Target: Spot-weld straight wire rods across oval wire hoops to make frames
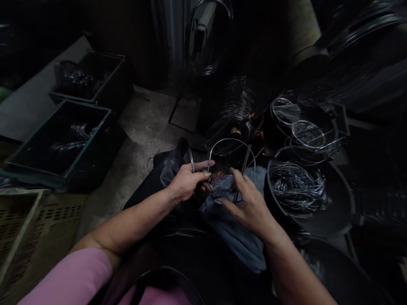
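My left hand pinches one end of a thin wire hoop between thumb and fingers. A small bundle of wire rings also hangs in that hand, around its fingers. The hoop arches across to my right hand, whose thumb and index finger are spread apart. Several straight wire rods pass behind the right fingers and seem held by the curled ones; the exact grip is partly hidden. Under both hands, a blue cloth lies over my lap.
To the right stands a round pan with tangled wire pieces; more wire rings lie beyond it. A wire coil is ahead. At left are dark green-rimmed bins and a yellow plastic crate. A large wire loop hangs above.
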`<action>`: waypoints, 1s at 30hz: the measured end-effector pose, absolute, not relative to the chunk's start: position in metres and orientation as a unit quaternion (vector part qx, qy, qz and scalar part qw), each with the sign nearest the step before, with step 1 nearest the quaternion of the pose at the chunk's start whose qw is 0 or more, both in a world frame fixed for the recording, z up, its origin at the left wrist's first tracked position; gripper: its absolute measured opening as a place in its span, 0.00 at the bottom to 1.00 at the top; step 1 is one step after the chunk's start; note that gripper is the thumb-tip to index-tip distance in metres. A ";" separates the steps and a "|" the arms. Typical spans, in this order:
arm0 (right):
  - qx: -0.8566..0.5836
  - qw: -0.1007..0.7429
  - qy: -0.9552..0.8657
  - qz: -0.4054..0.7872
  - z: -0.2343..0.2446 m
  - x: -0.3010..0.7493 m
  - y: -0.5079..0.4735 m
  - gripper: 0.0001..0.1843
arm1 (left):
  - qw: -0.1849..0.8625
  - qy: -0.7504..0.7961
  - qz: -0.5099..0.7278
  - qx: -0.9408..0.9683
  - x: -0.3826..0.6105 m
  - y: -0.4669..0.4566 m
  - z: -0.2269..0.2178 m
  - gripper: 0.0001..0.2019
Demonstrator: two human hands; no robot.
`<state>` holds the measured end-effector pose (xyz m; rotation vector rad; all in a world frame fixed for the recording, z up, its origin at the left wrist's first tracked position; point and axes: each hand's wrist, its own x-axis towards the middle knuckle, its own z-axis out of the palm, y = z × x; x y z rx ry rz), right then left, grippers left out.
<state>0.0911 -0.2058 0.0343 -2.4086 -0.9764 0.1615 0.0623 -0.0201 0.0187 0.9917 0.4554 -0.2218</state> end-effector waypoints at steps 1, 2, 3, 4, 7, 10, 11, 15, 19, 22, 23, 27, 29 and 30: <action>-0.889 0.268 -0.367 0.058 0.034 0.092 -0.207 0.42 | 0.849 0.215 -0.104 0.472 0.062 -0.020 0.019 0.20; -0.886 0.267 -0.373 0.063 0.034 0.092 -0.209 0.42 | 0.848 0.214 -0.102 0.474 0.062 -0.020 0.019 0.20; -0.885 0.262 -0.378 0.070 0.034 0.092 -0.211 0.44 | 0.847 0.213 -0.101 0.477 0.062 -0.020 0.019 0.20; -0.885 0.254 -0.382 0.076 0.035 0.092 -0.212 0.45 | 0.846 0.211 -0.101 0.479 0.062 -0.021 0.020 0.20; -0.885 0.234 -0.399 0.061 0.037 0.090 -0.211 0.43 | 0.847 0.206 -0.103 0.479 0.061 -0.022 0.020 0.21; -0.877 0.222 -0.425 0.039 0.040 0.089 -0.204 0.35 | 0.852 0.205 -0.106 0.469 0.060 -0.025 0.020 0.21; -0.876 0.215 -0.429 0.040 0.041 0.089 -0.201 0.33 | 0.854 0.204 -0.107 0.466 0.060 -0.026 0.020 0.21; -0.880 0.212 -0.419 0.074 0.046 0.087 -0.192 0.29 | 0.858 0.190 -0.113 0.464 0.062 -0.030 0.024 0.20; -0.885 0.209 -0.402 0.107 0.051 0.087 -0.191 0.29 | 0.858 0.173 -0.123 0.469 0.065 -0.033 0.028 0.20; -0.896 0.192 -0.385 0.107 0.054 0.089 -0.192 0.29 | 0.859 0.163 -0.133 0.466 0.069 -0.035 0.027 0.20; -0.899 0.188 -0.379 0.109 0.055 0.090 -0.192 0.30 | 0.860 0.159 -0.134 0.467 0.070 -0.035 0.026 0.20; -0.904 0.181 -0.368 0.120 0.059 0.096 -0.193 0.30 | 0.863 0.142 -0.135 0.466 0.076 -0.038 0.025 0.20; -0.904 0.182 -0.366 0.122 0.061 0.099 -0.193 0.30 | 0.867 0.139 -0.138 0.459 0.079 -0.039 0.025 0.21; -0.904 0.183 -0.366 0.122 0.061 0.102 -0.193 0.30 | 0.869 0.140 -0.138 0.455 0.080 -0.039 0.025 0.21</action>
